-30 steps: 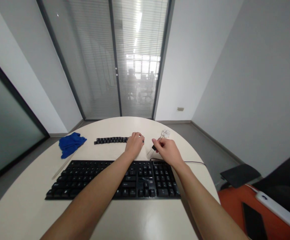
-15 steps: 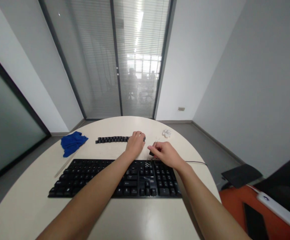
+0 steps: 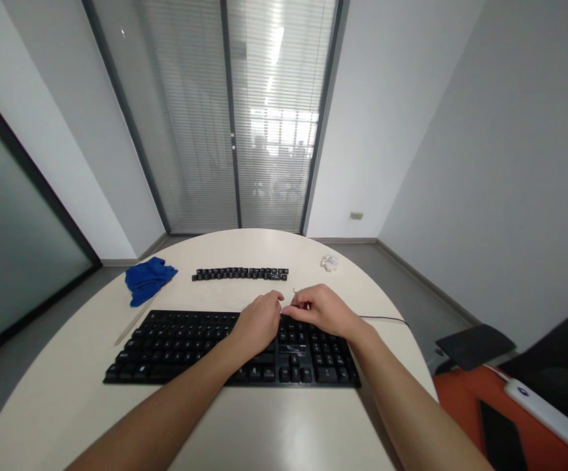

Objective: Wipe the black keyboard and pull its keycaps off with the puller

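A black keyboard (image 3: 190,347) lies across the table under my forearms. Over its upper right part my two hands meet, their fingertips almost touching. My right hand (image 3: 323,311) is closed in a pinch around a keycap puller (image 3: 294,292); only its thin wire ends stick out above the fingers. My left hand (image 3: 259,324) has its fingers curled in beside the right fingertips; whatever they hold, if anything, is hidden. Behind the keyboard, loose black keycaps (image 3: 239,273) stand in two long rows.
A blue cloth (image 3: 149,281) lies at the table's left, with a thin pale stick (image 3: 136,320) next to it. Crumpled clear plastic (image 3: 329,263) sits at the back right. The keyboard cable (image 3: 386,318) runs off the right edge. An orange chair (image 3: 465,405) stands at the right.
My left hand has come back from the right end of the keycap rows to the keyboard, next to my right hand. The right hand has shifted slightly, and the puller's wires have turned.
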A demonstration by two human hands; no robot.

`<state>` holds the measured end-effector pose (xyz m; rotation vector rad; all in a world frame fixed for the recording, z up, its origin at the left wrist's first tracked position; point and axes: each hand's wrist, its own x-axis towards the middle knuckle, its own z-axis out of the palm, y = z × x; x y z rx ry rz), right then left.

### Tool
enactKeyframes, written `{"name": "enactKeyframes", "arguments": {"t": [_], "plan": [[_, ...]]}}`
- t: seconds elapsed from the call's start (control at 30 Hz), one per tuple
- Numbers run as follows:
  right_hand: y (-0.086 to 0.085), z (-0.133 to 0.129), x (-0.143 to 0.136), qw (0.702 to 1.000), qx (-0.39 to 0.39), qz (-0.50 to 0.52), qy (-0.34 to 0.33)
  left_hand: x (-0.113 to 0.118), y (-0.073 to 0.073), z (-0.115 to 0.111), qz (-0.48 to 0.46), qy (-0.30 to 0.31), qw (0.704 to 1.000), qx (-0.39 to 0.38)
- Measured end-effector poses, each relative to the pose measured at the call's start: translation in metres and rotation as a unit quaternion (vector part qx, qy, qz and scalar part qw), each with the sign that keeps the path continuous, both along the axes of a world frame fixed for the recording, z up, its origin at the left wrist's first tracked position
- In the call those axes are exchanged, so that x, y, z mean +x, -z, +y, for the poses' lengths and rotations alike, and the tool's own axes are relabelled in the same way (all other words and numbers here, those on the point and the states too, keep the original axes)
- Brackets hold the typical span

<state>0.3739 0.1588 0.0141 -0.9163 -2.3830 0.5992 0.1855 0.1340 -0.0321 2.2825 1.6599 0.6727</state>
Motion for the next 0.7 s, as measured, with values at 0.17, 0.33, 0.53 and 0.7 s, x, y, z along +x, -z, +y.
{"name": "enactKeyframes", "arguments": {"t": [0.17, 0.33, 0.53, 0.7], "plan": [[0.005, 0.005, 0.0, 0.999, 0.001, 0.005, 0.045, -0.005, 0.003, -0.002, -0.097, 0.069, 0.993, 0.003], [0.013, 0.012, 0.002, 0.995, -0.07, 0.043, 0.054, -0.005, 0.0, -0.004, -0.12, 0.133, 0.984, 0.001], [0.018, 0.016, 0.005, 0.983, -0.14, 0.099, 0.07, -0.006, -0.004, -0.007, -0.104, 0.163, 0.981, 0.0], [0.019, 0.017, 0.006, 0.987, -0.12, 0.087, 0.068, -0.007, 0.0, -0.004, -0.119, 0.156, 0.981, 0.005]]}}
